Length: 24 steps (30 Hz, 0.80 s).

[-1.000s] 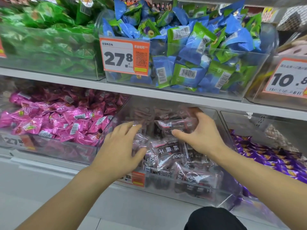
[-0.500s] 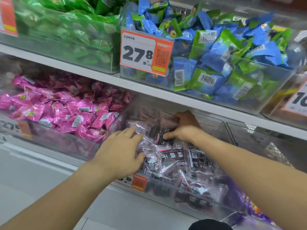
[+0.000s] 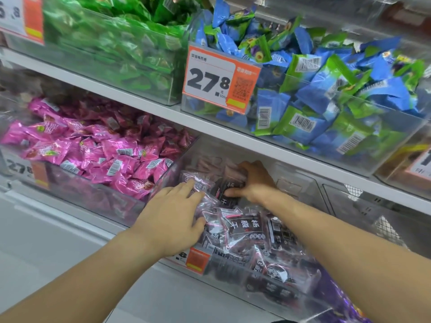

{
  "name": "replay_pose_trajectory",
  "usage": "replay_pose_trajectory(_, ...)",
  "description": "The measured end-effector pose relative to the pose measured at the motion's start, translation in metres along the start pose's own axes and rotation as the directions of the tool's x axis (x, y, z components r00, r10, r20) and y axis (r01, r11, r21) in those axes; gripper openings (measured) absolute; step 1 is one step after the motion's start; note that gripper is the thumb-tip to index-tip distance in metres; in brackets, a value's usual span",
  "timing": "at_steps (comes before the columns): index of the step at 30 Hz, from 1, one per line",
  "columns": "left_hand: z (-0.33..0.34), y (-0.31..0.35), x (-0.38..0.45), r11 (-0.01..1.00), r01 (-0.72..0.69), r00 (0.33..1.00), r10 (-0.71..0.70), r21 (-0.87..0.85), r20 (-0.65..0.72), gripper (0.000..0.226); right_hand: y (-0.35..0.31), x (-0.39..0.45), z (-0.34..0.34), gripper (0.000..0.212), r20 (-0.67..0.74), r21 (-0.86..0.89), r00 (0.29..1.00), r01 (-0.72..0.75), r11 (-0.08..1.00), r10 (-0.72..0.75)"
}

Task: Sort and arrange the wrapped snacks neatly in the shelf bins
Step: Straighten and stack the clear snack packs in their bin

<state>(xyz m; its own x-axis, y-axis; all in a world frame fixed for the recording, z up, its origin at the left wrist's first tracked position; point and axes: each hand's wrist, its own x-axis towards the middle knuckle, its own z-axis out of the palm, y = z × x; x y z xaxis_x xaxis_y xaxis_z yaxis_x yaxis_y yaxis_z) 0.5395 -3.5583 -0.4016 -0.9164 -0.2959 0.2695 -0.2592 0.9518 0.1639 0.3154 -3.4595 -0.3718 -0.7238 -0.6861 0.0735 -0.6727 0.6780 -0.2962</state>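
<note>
In mid bin [image 3: 300,183]: dark snack pkts [image 3: 242,226], both hands on them.

A single head-worn wide-angle camera is looking forward and down from close range at a shelf unit, with no second view sharing the scene. It is sitting above and in front of the lower shelf's clear bin [image 3: 268,279], which is filling the frame's centre toward 5 o'clock. Both forearms are entering from 6 o'clock, the left hand [image 3: 172,215] and right hand [image 3: 255,181] reaching away from the lens. The upper shelf edge [image 3: 163,113] is running tilted from 9 toward 3 o'clock, and the price tag [image 3: 219,80] is facing the camera at 12 o'clock.
</note>
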Motion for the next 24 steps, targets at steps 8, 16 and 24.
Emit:
replay_pose_trajectory(8,0.003,0.001,0.002,0.999,0.038,0.999,-0.037,0.03,-0.007,0.053,0.01,0.0,-0.003,0.068,-0.117,0.113,0.993,0.017,0.993,-0.004)
replay_pose_trajectory(16,0.001,0.002,0.001,0.998,0.058,0.998,-0.057,0.025,-0.032,0.052,0.006,0.001,-0.005,0.068,-0.059,0.114,0.996,0.068,0.991,-0.062)
replay_pose_trajectory(24,-0.01,0.017,0.015,0.992,-0.014,0.996,0.003,-0.122,-0.092,0.06,0.027,0.004,-0.015,0.073,-0.006,0.152,1.0,-0.011,0.988,0.012)
